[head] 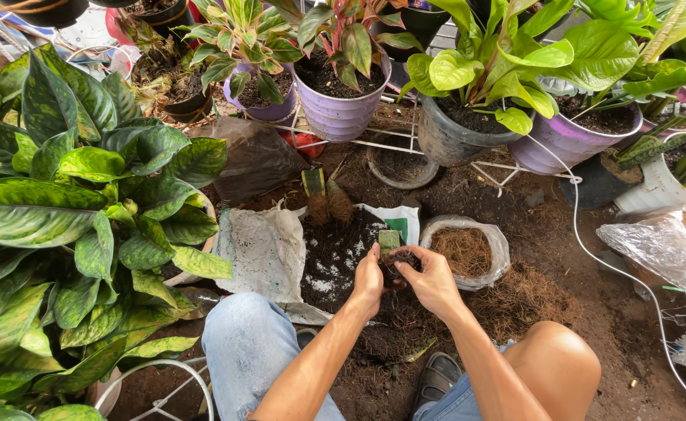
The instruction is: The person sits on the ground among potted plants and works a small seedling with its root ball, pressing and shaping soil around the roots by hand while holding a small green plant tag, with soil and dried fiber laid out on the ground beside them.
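Note:
My left hand (368, 282) and my right hand (430, 279) meet over a clump of dark roots and soil (397, 261) with a short cut green stem (389, 239) sticking up from it. Both hands grip this plant cutting just in front of an open white sack of dark potting soil (335, 253). Another cutting with a brown root ball (327, 201) lies at the sack's far edge. My knees in denim shorts (249, 343) frame the bottom of the view.
A clear bag of brown coconut fibre (465, 251) sits right of the sack. Purple pots (341, 109), a grey pot (446, 136) and a large spotted-leaf plant (62, 203) ring the spot. A white hose (592, 253) runs on the right, beside a plastic bag (663, 249).

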### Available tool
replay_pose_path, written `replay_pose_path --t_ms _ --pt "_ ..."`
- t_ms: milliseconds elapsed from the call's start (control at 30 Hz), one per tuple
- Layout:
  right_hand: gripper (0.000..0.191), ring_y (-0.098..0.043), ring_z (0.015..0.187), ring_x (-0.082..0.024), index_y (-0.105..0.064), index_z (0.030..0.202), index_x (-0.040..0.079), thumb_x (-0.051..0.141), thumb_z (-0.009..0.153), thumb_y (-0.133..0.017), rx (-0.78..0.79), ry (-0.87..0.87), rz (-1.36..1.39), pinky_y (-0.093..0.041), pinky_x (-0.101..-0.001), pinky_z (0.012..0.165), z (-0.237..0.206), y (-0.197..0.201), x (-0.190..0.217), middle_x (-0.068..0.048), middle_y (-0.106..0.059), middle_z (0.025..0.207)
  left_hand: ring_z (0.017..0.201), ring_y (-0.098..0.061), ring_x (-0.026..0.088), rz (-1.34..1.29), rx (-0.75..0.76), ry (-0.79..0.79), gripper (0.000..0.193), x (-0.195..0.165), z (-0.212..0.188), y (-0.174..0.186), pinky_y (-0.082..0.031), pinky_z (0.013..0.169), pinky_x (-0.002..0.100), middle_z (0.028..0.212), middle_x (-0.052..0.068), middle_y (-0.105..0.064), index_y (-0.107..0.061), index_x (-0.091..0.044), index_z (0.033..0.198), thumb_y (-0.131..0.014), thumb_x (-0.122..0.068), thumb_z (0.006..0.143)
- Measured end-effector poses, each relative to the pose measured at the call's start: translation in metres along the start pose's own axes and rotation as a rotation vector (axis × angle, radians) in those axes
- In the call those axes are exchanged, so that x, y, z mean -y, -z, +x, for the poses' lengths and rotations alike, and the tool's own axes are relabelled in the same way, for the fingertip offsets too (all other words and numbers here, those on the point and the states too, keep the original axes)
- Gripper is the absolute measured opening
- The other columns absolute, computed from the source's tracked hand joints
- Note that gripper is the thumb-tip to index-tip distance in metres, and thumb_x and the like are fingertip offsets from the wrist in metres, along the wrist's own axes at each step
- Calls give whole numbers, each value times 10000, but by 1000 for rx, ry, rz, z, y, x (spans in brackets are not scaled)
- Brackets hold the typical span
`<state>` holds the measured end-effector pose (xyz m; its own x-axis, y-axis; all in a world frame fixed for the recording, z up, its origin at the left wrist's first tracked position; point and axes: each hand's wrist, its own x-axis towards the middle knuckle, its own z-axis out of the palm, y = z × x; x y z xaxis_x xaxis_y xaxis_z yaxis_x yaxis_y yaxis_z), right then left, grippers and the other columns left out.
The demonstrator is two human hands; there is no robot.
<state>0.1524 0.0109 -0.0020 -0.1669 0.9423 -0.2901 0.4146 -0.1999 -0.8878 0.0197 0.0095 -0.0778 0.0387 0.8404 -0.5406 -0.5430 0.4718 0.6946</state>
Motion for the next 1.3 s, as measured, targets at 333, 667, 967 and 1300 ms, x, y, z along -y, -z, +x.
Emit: replay_pose_path --t_ms 333,667,967,1300 --pt "444 -619 750 -73 -691 1290 26 -24 877 -537 65 111 69 -531 -258 683 0 1 -2 -68 -758 984 820 -677 141 38 -1 -18 489 -1 4 6 -582 800 356 975 72 -707 -625 -37 1223 -266 -347 1104" --pt "441 -627 862 -145 -689 1326 26 -2 900 -574 98 98 38 -522 -316 791 -4 5 17 -132 -772 1057 736 -672 145 49 10 -8 473 -4 1 2 -596 714 368 922 85 -700 -594 -25 1241 -266 -337 1103" --pt "438 -658 925 -105 -685 1309 37 -7 877 -633 37 155 -58 -541 -280 846 -4 6 11 -87 -771 1123 780 -689 156 -40 40 -4 450 -4 0 4 -610 681 374 952 78 -692 -577 -49 1250 -268 -338 1098" --pt "451 -654 850 -104 -669 1318 37 -55 893 -550 41 157 125 -568 -276 746 -1 0 6 -53 -745 1184 827 -694 115 19 18 46 452 -10 -3 -2 -634 689 365 984 51 -684 -577 -79 1226 -241 -352 1095"
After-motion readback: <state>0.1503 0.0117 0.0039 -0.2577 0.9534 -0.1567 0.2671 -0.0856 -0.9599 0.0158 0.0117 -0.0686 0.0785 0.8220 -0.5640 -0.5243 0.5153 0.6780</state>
